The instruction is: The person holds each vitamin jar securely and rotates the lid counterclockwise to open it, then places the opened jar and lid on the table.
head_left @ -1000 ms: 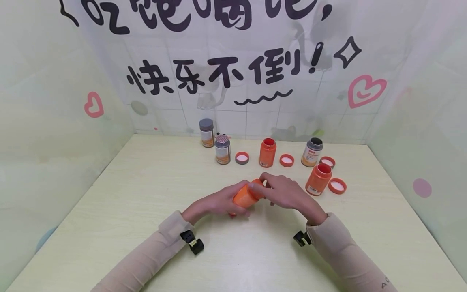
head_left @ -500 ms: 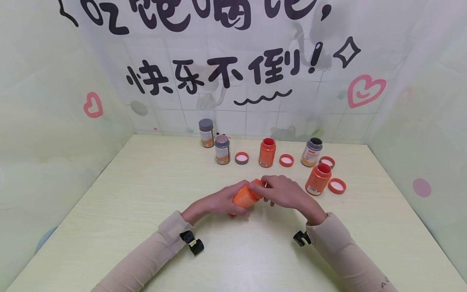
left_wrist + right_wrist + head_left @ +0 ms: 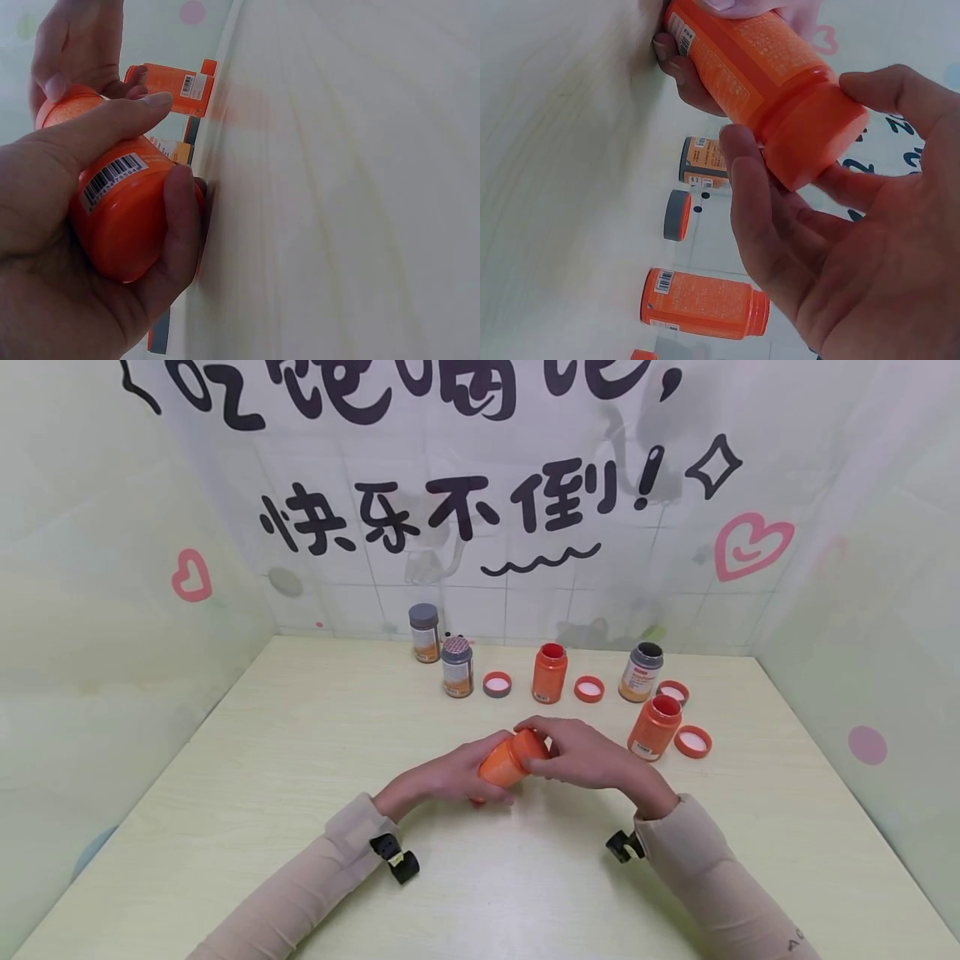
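Observation:
Tilted over the table, an orange bottle (image 3: 501,767) lies in the grip of my left hand (image 3: 453,772). Its barcode label (image 3: 114,180) and rounded base show in the left wrist view, with the thumb along its side and fingers wrapped beneath. My right hand (image 3: 588,756) has its thumb and fingers around the orange lid (image 3: 817,135), which sits on the bottle's upper right end. In the right wrist view the thumb presses one edge of the lid and the fingers are at the opposite edge.
Behind the hands stand two capped grey bottles (image 3: 457,668), an uncapped orange bottle (image 3: 550,675) and an uncapped grey bottle (image 3: 641,674). Another uncapped orange bottle (image 3: 655,729) is close right of my right hand. Several loose lids (image 3: 693,742) lie among them. A printed curtain (image 3: 465,585) encloses the table (image 3: 300,727).
My right hand has turned around the lid: its thumb has gone from the upper left side to the lower side, and its wrist has shifted slightly right. The left hand keeps its hold.

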`<control>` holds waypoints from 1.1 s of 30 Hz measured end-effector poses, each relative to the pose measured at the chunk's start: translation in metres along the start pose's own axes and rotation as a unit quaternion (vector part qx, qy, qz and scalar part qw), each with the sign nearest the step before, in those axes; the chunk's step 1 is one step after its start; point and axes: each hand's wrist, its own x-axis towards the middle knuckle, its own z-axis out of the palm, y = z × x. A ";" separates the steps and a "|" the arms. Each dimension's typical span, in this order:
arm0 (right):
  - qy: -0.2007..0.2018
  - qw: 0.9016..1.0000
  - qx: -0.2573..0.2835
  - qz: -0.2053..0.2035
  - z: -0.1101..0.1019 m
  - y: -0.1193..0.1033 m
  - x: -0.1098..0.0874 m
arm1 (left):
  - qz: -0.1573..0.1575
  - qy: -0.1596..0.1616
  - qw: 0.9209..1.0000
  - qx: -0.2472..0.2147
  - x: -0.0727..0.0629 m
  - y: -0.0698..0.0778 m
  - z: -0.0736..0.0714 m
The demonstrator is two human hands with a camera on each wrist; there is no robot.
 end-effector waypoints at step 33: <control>0.143 0.985 -0.022 -0.092 -0.029 0.007 -0.010 | -0.021 -0.005 1.000 -0.021 -0.001 0.001 0.000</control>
